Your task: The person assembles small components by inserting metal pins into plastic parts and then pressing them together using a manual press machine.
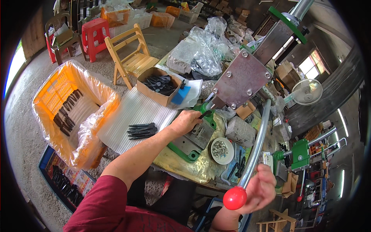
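Note:
My left hand (186, 122) is closed in a pinch on a slim black piece (205, 114), whose end sticks out under the head of a green-based hand press (242, 75). Part of that piece is hidden by my fingers. Beside the press lever (258, 149), near its red ball knob (234, 198), my right hand (261, 191) has loosely bent fingers, not wrapped round the bar; whether the palm touches it I cannot tell. A small stack of black slim pieces (142, 131) lies on white foam sheeting (127, 112) left of my left forearm.
A cardboard box (167, 101) of black pieces stands beyond the foam. Left is a plastic-lined orange crate (87, 92) holding a row of them. A white bowl (228, 145) of small metal parts sits right of the press base (190, 156). Another green press (299, 154) stands farther right.

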{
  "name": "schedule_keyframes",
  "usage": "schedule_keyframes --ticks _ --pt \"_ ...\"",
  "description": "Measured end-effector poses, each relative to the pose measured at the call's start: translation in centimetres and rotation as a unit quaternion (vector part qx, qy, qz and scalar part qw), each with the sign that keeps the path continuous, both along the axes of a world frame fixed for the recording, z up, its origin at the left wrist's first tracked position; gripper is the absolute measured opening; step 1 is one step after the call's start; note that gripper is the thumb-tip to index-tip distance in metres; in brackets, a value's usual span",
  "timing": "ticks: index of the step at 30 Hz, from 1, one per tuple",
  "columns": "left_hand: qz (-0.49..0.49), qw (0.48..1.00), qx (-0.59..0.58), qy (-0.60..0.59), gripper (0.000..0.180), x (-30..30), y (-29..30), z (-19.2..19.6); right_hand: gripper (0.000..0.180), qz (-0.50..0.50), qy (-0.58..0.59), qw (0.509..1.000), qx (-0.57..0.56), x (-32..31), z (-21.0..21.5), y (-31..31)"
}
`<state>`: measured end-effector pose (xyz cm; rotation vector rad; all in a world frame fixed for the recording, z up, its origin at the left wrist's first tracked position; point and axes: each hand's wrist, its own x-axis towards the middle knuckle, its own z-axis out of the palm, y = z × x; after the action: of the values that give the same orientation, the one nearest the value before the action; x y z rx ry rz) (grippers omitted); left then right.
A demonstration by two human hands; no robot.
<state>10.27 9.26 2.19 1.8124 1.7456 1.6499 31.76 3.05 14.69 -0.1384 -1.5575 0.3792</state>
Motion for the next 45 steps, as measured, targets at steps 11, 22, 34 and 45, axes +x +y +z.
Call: schedule_keyframes --ticks 11,22,34,45 --pt "-0.008 1.000 -0.009 0.007 0.016 0.2 0.2 0.3 0.029 0.140 -0.302 0.940 0.075 -0.6 6.4 -2.6" --pt "-0.004 1.000 -0.011 0.012 0.016 0.1 0.2 -0.3 0.040 0.060 -0.201 0.976 0.062 -2.5 5.6 -3.5" --pt "-0.005 1.000 -0.003 0.005 0.014 0.0 0.2 -0.5 0.014 0.048 -0.378 0.904 0.193 -0.7 -1.6 0.6" --pt "-0.002 1.000 0.026 0.002 0.016 0.3 0.5 -0.7 0.007 0.031 -0.336 0.916 0.217 -1.7 -3.0 0.6"
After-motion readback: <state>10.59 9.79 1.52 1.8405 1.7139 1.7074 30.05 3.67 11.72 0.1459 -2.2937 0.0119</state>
